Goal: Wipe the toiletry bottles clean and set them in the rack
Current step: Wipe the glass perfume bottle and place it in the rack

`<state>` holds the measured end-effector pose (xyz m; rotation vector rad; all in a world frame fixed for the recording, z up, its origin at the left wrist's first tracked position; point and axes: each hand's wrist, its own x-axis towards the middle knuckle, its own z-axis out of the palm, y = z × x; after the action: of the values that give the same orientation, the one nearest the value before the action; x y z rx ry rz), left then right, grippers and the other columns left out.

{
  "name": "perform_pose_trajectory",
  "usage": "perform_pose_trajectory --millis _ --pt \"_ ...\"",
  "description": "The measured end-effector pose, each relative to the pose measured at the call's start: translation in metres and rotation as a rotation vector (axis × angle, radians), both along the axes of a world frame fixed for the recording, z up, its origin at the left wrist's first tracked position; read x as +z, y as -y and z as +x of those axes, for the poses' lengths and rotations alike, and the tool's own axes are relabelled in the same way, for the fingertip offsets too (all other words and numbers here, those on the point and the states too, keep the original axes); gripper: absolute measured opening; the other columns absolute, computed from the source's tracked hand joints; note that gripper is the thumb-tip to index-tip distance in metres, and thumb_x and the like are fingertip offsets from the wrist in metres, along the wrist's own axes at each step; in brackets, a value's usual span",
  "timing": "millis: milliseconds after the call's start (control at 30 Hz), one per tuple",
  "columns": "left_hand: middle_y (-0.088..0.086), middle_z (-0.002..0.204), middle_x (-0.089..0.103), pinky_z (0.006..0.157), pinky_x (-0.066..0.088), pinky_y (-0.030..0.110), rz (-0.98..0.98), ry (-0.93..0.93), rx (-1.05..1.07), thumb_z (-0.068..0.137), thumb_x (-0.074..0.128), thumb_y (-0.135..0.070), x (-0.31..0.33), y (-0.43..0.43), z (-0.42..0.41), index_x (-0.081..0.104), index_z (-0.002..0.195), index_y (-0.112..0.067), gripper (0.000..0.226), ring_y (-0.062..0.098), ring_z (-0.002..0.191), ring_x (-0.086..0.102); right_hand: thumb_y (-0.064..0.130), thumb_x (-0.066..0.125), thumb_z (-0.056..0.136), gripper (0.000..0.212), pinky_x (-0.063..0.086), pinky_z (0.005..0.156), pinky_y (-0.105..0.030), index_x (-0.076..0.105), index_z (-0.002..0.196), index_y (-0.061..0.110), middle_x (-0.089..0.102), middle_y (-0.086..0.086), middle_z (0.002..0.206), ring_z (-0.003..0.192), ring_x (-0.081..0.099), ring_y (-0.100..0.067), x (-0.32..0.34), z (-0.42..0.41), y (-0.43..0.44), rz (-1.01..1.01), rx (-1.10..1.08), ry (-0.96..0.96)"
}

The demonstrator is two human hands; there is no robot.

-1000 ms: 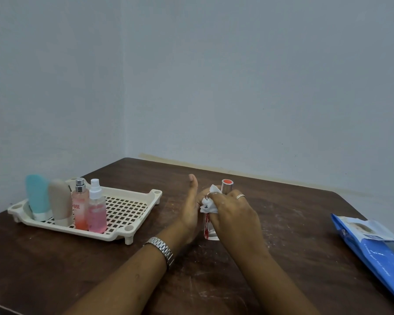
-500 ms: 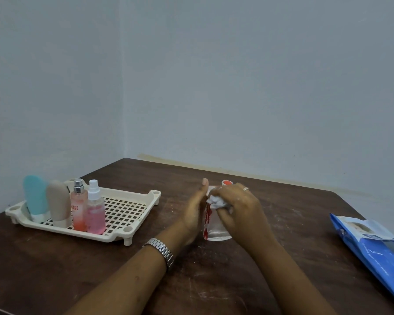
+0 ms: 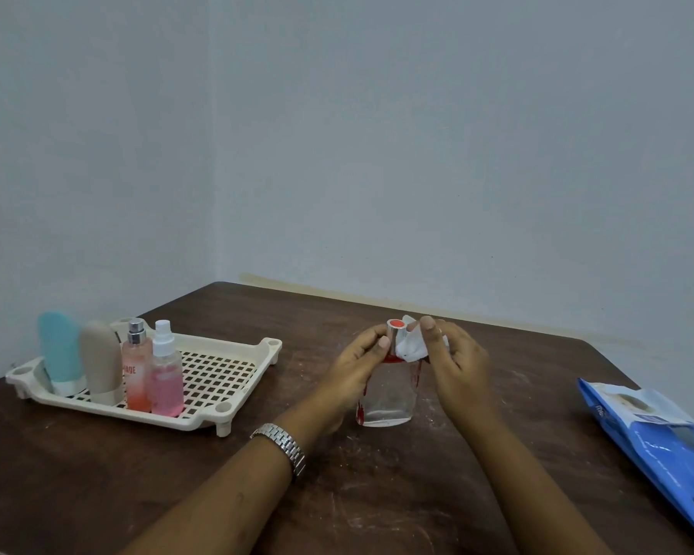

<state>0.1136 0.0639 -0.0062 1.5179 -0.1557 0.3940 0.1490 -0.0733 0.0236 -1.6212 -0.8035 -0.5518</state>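
A dark brown table (image 3: 377, 494) is filling the lower half of the frame. A blue wipes pack (image 3: 666, 454) is lying at its lower right edge, well apart from everything else. At the left, a cream rack (image 3: 221, 374) is sitting on the table. The left hand (image 3: 357, 366) is curling round the shoulder and neck of a clear bottle (image 3: 389, 398), its thumb pressing against the silver cap (image 3: 395, 334). The right hand (image 3: 457, 366) is pinching a white wipe (image 3: 413, 348) between thumb and fingers and holding it against the cap's right side. The clear bottle, trimmed in red, is standing upright on the table at the centre of the frame, outside the rack. Four bottles are standing upright in the rack's left half: a teal tube (image 3: 59, 350), a beige tube (image 3: 101, 360), a peach spray bottle (image 3: 137, 374) and a pink spray bottle (image 3: 167, 382), side by side. A metal watch (image 3: 283, 442) is circling the left wrist.
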Motion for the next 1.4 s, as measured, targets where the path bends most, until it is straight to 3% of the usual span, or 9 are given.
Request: perform_pose_trajectory --millis 233,367,567,667,767,1067,1167,1300,1400 --pt "0.012 0.121 0.064 0.091 0.052 0.04 -0.013 0.035 0.016 0.1 0.043 -0.024 0.003 -0.008 0.002 0.057 0.122 -0.016 0.027 0.024 0.104 0.063 0.005 0.057 0.089 0.028 0.038 0.074 0.001 0.066 0.112 0.019 0.062 0.011 0.103 0.09 0.054 0.007 -0.003 0.011 0.002 -0.261 -0.038 0.034" --pt "0.009 0.12 0.065 0.089 0.053 0.037 -0.017 0.035 0.011 0.098 0.045 -0.026 0.003 -0.01 0.003 0.057 0.123 -0.02 0.028 0.021 0.103 0.064 0.011 0.058 0.09 0.031 0.032 0.073 -0.004 0.064 0.117 0.023 0.054 0.018 0.099 0.097 0.045 -0.004 -0.001 0.012 0.005 -0.405 -0.078 0.07" --pt "0.01 0.123 0.063 0.086 0.054 0.038 -0.042 0.018 -0.022 0.099 0.044 -0.023 0.004 -0.01 0.002 0.054 0.129 -0.025 0.031 0.024 0.105 0.064 0.012 0.062 0.087 0.021 0.035 0.073 0.001 0.069 0.106 0.014 0.049 0.01 0.113 0.099 0.048 -0.001 0.001 0.017 0.009 -0.429 -0.016 0.039" --pt "0.011 0.122 0.062 0.09 0.052 0.038 -0.007 0.035 -0.02 0.098 0.047 -0.026 0.006 -0.008 0.0 0.054 0.129 -0.023 0.032 0.027 0.108 0.062 0.013 0.064 0.086 0.012 0.04 0.068 -0.009 0.071 0.094 0.02 0.061 0.015 0.093 0.083 0.053 0.005 0.001 0.016 0.01 -0.447 -0.049 0.079" --pt "0.012 0.121 0.062 0.093 0.05 0.038 0.052 0.049 -0.004 0.091 0.049 -0.035 0.007 -0.007 -0.002 0.055 0.127 -0.019 0.039 0.027 0.11 0.061 0.01 0.065 0.084 0.012 0.035 0.062 -0.005 0.072 0.087 0.02 0.059 0.024 0.079 0.076 0.054 0.008 0.001 0.014 0.011 -0.419 -0.076 0.129" --pt "0.016 0.113 0.063 0.085 0.051 0.027 0.13 0.088 0.048 0.097 0.039 -0.034 0.011 -0.004 -0.007 0.057 0.116 -0.012 0.034 0.022 0.1 0.062 0.004 0.061 0.086 0.021 0.038 0.071 0.0 0.072 0.098 0.018 0.07 0.007 0.096 0.083 0.056 0.004 -0.005 0.015 0.005 -0.393 -0.124 0.253" --pt "0.009 0.114 0.064 0.081 0.053 0.02 0.139 0.055 0.055 0.1 0.035 -0.037 0.01 -0.003 -0.009 0.055 0.12 -0.016 0.035 0.015 0.099 0.064 0.001 0.061 0.084 0.019 0.041 0.068 -0.006 0.074 0.093 0.012 0.072 -0.001 0.088 0.076 0.059 -0.005 -0.006 0.013 0.003 -0.395 -0.182 0.288" --pt "0.001 0.12 0.064 0.09 0.052 0.027 0.107 0.05 0.066 0.1 0.032 -0.039 0.01 -0.003 -0.008 0.055 0.123 -0.016 0.039 0.016 0.109 0.063 0.012 0.054 0.085 0.02 0.049 0.067 -0.027 0.073 0.092 0.01 0.071 -0.004 0.082 0.073 0.063 -0.017 -0.001 0.004 0.0 -0.477 -0.132 0.365" --pt "0.001 0.124 0.064 0.093 0.052 0.033 -0.008 0.063 0.067 0.094 0.036 -0.042 0.011 -0.004 -0.006 0.056 0.117 -0.013 0.043 0.018 0.111 0.063 0.019 0.055 0.088 0.02 0.047 0.077 -0.027 0.072 0.097 0.011 0.072 -0.003 0.093 0.084 0.062 -0.018 0.001 0.002 -0.002 -0.581 -0.066 0.387"
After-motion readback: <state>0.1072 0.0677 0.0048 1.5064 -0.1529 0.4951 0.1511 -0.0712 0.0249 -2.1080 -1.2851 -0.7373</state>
